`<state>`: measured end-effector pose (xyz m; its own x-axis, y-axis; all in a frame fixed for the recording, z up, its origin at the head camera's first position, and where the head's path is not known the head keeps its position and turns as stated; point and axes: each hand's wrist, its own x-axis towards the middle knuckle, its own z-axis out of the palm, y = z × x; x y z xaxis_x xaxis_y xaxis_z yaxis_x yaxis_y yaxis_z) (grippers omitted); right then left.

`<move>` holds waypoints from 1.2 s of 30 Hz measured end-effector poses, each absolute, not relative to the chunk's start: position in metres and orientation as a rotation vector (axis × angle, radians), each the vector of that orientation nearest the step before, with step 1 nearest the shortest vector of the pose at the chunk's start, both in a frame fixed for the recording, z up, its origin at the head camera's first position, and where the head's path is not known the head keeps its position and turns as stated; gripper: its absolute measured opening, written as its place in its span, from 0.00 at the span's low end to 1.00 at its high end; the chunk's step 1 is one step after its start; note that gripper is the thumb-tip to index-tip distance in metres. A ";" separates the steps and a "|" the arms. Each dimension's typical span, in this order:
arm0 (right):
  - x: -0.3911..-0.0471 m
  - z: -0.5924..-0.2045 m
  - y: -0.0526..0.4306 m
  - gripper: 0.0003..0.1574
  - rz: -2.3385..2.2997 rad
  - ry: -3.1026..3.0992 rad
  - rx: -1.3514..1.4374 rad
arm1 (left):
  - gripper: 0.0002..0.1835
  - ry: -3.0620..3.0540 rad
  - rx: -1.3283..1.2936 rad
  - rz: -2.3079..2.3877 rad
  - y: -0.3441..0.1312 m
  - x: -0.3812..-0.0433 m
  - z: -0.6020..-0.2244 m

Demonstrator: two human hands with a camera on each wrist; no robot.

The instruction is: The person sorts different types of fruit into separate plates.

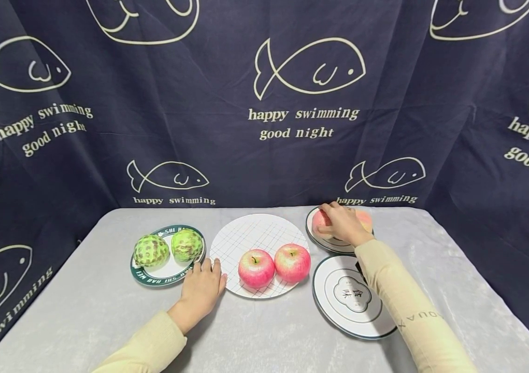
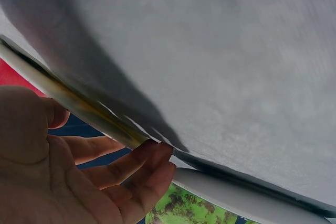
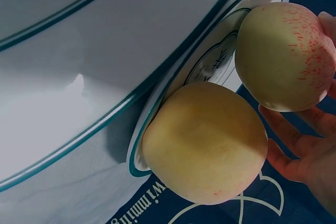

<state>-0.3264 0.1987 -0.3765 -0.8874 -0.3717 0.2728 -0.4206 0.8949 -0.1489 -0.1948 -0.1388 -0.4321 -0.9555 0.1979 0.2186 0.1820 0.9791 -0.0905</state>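
At the back right my right hand point(image 1: 344, 224) grips a pinkish peach point(image 1: 320, 221), thumb and fingers around its sides. In the right wrist view that peach point(image 3: 283, 56) sits over a small green-rimmed plate point(image 3: 137, 150), beside a second, yellower peach point(image 3: 205, 142). My left hand point(image 1: 202, 286) lies palm down, fingers extended, its fingertips near the edge of the white grid-patterned plate point(image 1: 245, 230). Two red apples point(image 1: 256, 269) rest on that plate's front right part. In the left wrist view, the fingers of the left hand point(image 2: 89, 177) are loosely bent and hold nothing.
Left of centre, a dark-green-rimmed plate point(image 1: 154, 282) bears two bumpy green sugar apples point(image 1: 151, 250). A larger white plate point(image 1: 331, 305) with a flower-shaped emblem lies at the front right, partly under the right sleeve. Dark fish-print cloth point(image 1: 292, 171) hangs behind the grey-covered table point(image 1: 245, 336).
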 end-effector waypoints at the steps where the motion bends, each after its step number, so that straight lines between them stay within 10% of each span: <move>1: -0.326 -0.377 0.199 0.37 0.301 -2.829 0.597 | 0.25 -2.899 -0.280 0.101 -0.139 -0.195 -0.432; 36: -0.325 -0.377 0.198 0.38 0.247 -2.922 0.542 | 0.25 -2.926 -0.275 0.099 -0.139 -0.195 -0.430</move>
<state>-0.3254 0.1983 -0.3769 -0.9216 -0.3406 0.1859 -0.3670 0.9208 -0.1323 -0.1946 -0.1385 -0.4296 -0.9625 0.1908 0.1930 0.1774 0.9805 -0.0848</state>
